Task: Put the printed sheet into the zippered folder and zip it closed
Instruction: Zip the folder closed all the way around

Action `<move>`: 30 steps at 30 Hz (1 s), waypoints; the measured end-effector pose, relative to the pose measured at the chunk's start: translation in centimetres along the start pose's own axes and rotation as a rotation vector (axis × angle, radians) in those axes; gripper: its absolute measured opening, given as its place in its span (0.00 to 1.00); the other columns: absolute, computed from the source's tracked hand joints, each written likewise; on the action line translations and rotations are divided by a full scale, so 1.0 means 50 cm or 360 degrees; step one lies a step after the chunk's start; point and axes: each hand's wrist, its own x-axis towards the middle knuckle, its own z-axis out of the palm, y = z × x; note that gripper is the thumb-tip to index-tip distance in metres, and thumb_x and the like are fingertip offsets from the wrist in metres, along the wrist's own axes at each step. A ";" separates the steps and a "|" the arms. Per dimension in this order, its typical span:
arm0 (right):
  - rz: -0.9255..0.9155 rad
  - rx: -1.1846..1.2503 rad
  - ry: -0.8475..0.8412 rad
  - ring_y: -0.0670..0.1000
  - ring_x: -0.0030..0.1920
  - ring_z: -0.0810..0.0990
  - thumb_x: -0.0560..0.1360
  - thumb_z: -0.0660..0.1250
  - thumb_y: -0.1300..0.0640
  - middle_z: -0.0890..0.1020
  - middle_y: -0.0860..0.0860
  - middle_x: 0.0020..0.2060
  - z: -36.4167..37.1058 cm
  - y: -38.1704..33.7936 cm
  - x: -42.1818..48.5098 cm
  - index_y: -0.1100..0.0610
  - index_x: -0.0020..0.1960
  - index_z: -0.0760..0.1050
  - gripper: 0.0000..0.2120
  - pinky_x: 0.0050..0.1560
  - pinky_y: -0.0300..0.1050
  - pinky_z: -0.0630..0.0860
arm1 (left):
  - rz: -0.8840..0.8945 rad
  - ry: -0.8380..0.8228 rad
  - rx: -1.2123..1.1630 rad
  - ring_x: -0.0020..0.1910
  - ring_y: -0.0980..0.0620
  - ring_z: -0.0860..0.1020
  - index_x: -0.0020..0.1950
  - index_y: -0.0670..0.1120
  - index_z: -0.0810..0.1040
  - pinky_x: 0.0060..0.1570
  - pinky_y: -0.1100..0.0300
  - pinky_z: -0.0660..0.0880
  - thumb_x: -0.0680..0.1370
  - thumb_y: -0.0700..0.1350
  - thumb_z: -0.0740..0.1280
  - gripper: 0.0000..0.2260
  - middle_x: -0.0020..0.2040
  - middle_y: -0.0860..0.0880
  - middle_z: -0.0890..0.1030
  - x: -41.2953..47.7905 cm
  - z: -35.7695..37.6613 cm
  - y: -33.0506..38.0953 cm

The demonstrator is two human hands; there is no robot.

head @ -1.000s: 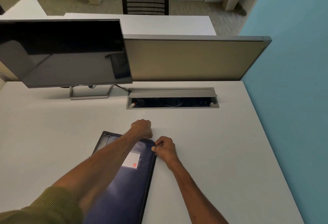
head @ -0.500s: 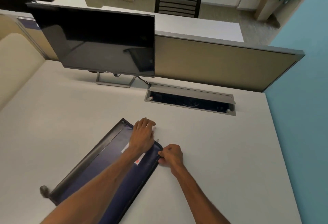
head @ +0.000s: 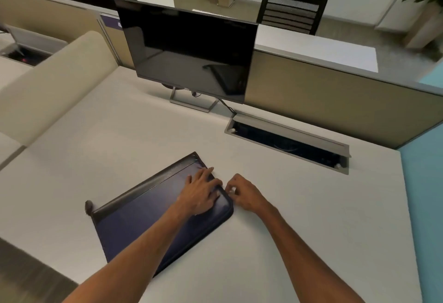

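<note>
A dark blue zippered folder (head: 134, 221) lies flat and closed on the white desk (head: 311, 206), its black spine toward the far left. My left hand (head: 200, 194) presses palm down on the folder's far right corner, fingers spread. My right hand (head: 242, 193) sits just right of that corner, fingertips pinched on a small light zipper pull at the folder's edge. The printed sheet is not visible.
A dark monitor (head: 189, 51) stands on its stand at the back of the desk. An open cable tray (head: 287, 143) is set into the desk to the right. A beige partition (head: 335, 101) runs behind, a teal wall (head: 424, 206) on the right.
The view has swung left and the folder now looks rotated. My left hand went from a fist beyond the corner to flat on the folder. My right hand stayed pinched at the zipper by the corner.
</note>
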 end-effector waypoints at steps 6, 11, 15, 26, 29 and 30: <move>-0.0048 -0.0130 -0.0011 0.54 0.49 0.81 0.82 0.66 0.57 0.83 0.50 0.51 0.015 0.017 -0.030 0.55 0.53 0.78 0.03 0.53 0.52 0.80 | 0.0048 0.0035 0.0029 0.85 0.42 0.57 0.68 0.57 0.71 0.75 0.33 0.64 0.83 0.62 0.58 0.17 0.84 0.50 0.61 0.001 0.006 0.003; 0.0051 -0.0123 0.0180 0.55 0.49 0.81 0.83 0.63 0.55 0.84 0.48 0.51 0.051 0.014 -0.047 0.53 0.54 0.77 0.04 0.49 0.49 0.77 | 0.0005 -0.0048 0.0103 0.88 0.42 0.47 0.82 0.51 0.62 0.80 0.27 0.52 0.70 0.82 0.57 0.49 0.87 0.48 0.51 -0.023 0.035 0.017; 0.0063 -0.0086 0.0245 0.54 0.50 0.82 0.82 0.63 0.56 0.84 0.47 0.52 0.061 0.014 -0.049 0.53 0.54 0.77 0.05 0.51 0.49 0.78 | -0.0127 -0.0004 0.0145 0.88 0.39 0.45 0.88 0.47 0.42 0.82 0.31 0.54 0.71 0.78 0.59 0.57 0.88 0.44 0.43 -0.068 0.083 0.039; -0.0114 -0.0134 0.0319 0.53 0.47 0.81 0.81 0.66 0.57 0.82 0.47 0.49 0.076 0.029 -0.088 0.54 0.52 0.78 0.02 0.47 0.45 0.75 | 0.0081 -0.0054 0.0466 0.80 0.24 0.64 0.86 0.34 0.50 0.67 0.30 0.77 0.89 0.50 0.60 0.33 0.84 0.29 0.54 -0.127 0.125 0.073; -0.0126 -0.0147 0.0454 0.50 0.46 0.81 0.82 0.66 0.56 0.82 0.45 0.49 0.085 0.023 -0.092 0.52 0.52 0.77 0.02 0.46 0.43 0.75 | 0.0152 -0.0042 0.0590 0.75 0.22 0.69 0.84 0.31 0.54 0.60 0.30 0.81 0.89 0.48 0.62 0.31 0.82 0.26 0.58 -0.137 0.122 0.074; -0.0132 -0.0149 0.0486 0.49 0.46 0.82 0.83 0.66 0.56 0.82 0.45 0.50 0.086 0.018 -0.087 0.52 0.52 0.77 0.02 0.46 0.43 0.76 | 0.0169 -0.0046 0.0622 0.74 0.21 0.71 0.84 0.31 0.56 0.58 0.29 0.82 0.88 0.47 0.63 0.31 0.81 0.26 0.60 -0.142 0.120 0.073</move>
